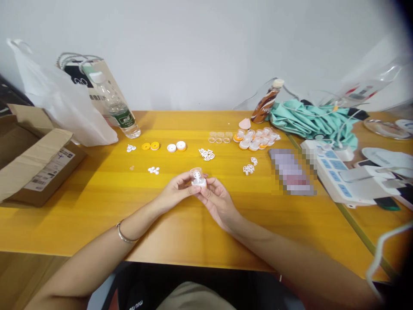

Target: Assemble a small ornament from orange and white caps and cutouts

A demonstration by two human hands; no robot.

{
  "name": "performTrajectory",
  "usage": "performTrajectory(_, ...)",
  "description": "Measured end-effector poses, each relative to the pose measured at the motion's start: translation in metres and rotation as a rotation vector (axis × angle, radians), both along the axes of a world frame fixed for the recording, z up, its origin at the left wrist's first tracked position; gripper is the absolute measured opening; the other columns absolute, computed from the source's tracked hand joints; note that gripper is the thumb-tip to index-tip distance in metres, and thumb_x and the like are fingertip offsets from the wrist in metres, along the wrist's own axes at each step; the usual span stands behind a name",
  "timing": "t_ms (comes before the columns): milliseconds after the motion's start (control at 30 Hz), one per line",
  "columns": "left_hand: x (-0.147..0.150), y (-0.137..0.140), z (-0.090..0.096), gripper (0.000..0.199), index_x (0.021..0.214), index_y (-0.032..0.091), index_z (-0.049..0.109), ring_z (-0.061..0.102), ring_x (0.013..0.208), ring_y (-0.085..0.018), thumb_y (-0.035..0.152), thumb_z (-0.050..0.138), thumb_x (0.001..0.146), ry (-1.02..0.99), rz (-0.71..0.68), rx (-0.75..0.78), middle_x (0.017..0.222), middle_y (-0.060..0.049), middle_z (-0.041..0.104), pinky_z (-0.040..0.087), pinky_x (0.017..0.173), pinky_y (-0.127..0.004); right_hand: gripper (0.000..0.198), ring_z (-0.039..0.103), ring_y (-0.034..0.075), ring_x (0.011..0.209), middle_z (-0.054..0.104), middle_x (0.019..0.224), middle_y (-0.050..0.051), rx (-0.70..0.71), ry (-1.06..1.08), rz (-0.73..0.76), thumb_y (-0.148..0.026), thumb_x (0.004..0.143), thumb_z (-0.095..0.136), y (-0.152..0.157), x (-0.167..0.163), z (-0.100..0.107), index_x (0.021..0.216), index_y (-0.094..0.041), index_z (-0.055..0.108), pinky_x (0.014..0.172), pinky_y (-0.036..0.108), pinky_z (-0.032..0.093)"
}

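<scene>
Between both hands, above the middle of the table (pixel 161 232), is a small clear capsule with a white base (pixel 197 177) and a white piece inside its dome. My left hand (pixel 180 186) has its fingers closed round the capsule's left side. On its right, my right hand (pixel 217 196) pinches the base. Just beyond lie a pile of white wheel-like parts (pixel 206 154) and a row of clear cups (pixel 220 137). White discs (pixel 154 170), yellow caps (pixel 151 146) and white caps (pixel 177 147) sit to the left. More flat white pieces (pixel 249 168) are to the right.
Capsules with orange and white bases (pixel 256 138) cluster at the back right, near a brown drink bottle (pixel 267 101) and teal cloth (pixel 306 118). A phone (pixel 292 172) and white power strip (pixel 332 172) lie right. Left are a cardboard box (pixel 54 172), plastic bag (pixel 69 103) and water bottle (pixel 119 110).
</scene>
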State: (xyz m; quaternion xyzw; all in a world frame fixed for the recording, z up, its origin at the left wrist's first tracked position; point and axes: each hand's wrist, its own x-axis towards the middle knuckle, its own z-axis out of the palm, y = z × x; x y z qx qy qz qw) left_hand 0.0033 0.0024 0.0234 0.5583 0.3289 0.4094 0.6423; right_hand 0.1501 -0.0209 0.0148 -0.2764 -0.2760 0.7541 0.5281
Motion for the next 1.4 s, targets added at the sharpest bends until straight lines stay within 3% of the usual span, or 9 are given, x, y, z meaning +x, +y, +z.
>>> performTrajectory(267,0.0001,-0.0003,-0.0050,0.036,0.107,0.018,0.059,0.054,0.099,-0.020,0.024,0.068,0.072,-0.081,-0.019,-0.069,0.109,-0.008,0.060,0.039,0.091,-0.034,0.030,0.057,0.010,0.090,0.061,0.097,-0.004,-0.017,-0.027,-0.076,-0.017,0.059,0.076,-0.0026,-0.0022,-0.0013,0.076,-0.024,0.052,0.086,0.027,0.046)
performTrajectory(467,0.0031,-0.0028,-0.0018,0.033,0.101,0.020,0.059,0.054,0.096,-0.018,0.021,0.071,0.070,-0.161,-0.005,-0.116,0.105,-0.006,0.060,0.040,0.087,-0.033,0.030,0.057,0.011,0.094,0.060,0.105,-0.003,-0.033,-0.013,-0.048,-0.016,0.059,0.077,-0.0025,-0.0024,0.0003,0.076,-0.024,0.054,0.085,0.026,0.047)
performTrajectory(733,0.0026,-0.0023,-0.0004,0.033,0.101,0.018,0.060,0.053,0.102,-0.020,0.022,0.070,0.070,-0.166,-0.022,-0.169,0.111,-0.007,0.060,0.039,0.090,-0.034,0.029,0.060,0.008,0.086,0.063,0.092,-0.005,-0.064,0.055,-0.020,-0.015,0.061,0.076,-0.0005,-0.0013,-0.0020,0.079,-0.023,0.054,0.085,0.026,0.050)
performTrajectory(933,0.0015,-0.0019,0.0022,0.031,0.104,0.018,0.059,0.051,0.107,-0.022,0.021,0.066,0.074,-0.147,-0.073,-0.157,0.118,-0.008,0.056,0.038,0.094,-0.037,0.027,0.062,0.011,0.087,0.066,0.089,-0.003,-0.064,0.044,0.031,-0.020,0.065,0.074,-0.0005,0.0008,-0.0038,0.085,-0.022,0.056,0.092,0.031,0.047)
performTrajectory(1167,0.0014,-0.0023,0.0007,0.032,0.103,0.020,0.056,0.051,0.106,-0.021,0.023,0.067,0.073,-0.097,-0.027,-0.134,0.113,-0.006,0.057,0.037,0.094,-0.037,0.028,0.062,0.011,0.090,0.066,0.092,-0.002,-0.072,0.036,0.049,-0.021,0.067,0.072,0.0002,0.0009,-0.0048,0.091,-0.022,0.058,0.091,0.028,0.047)
performTrajectory(1400,0.0022,-0.0046,0.0018,0.032,0.100,0.020,0.054,0.052,0.101,-0.017,0.024,0.069,0.072,-0.029,0.027,-0.092,0.109,-0.004,0.057,0.039,0.090,-0.033,0.024,0.061,0.009,0.088,0.063,0.099,-0.004,-0.087,0.054,0.020,-0.016,0.065,0.073,0.0004,0.0005,-0.0054,0.082,-0.023,0.058,0.088,0.026,0.049)
